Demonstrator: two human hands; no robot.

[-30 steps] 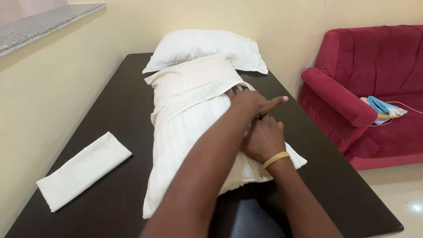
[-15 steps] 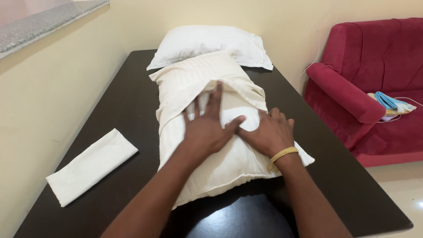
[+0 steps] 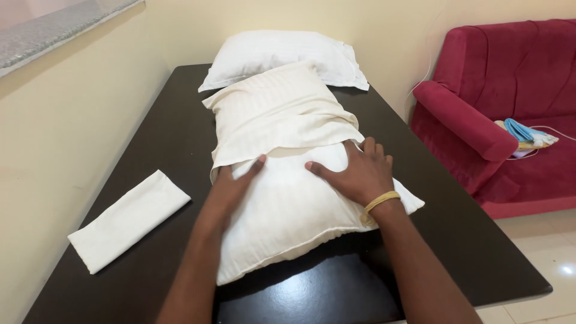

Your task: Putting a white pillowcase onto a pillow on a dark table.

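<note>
Pressing flat with no grip closed, the left hand (image 3: pixel 231 189) and right hand (image 3: pixel 360 174) rest open on the white striped pillow (image 3: pixel 288 210), half inside its cream striped pillowcase (image 3: pixel 276 114) mid-desk. Its near corner reaches toward the dark glossy desk's (image 3: pixel 336 282) front edge. Unheld, the pillow could slide out of the loose case or toward that edge.

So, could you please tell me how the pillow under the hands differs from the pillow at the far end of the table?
The near pillow is only half inside a cream striped pillowcase; the far pillow looks fully covered in white. The near one lies lengthwise with the left hand and right hand flat on it; the far one lies crosswise, untouched. Both rest on the dark table.
</note>
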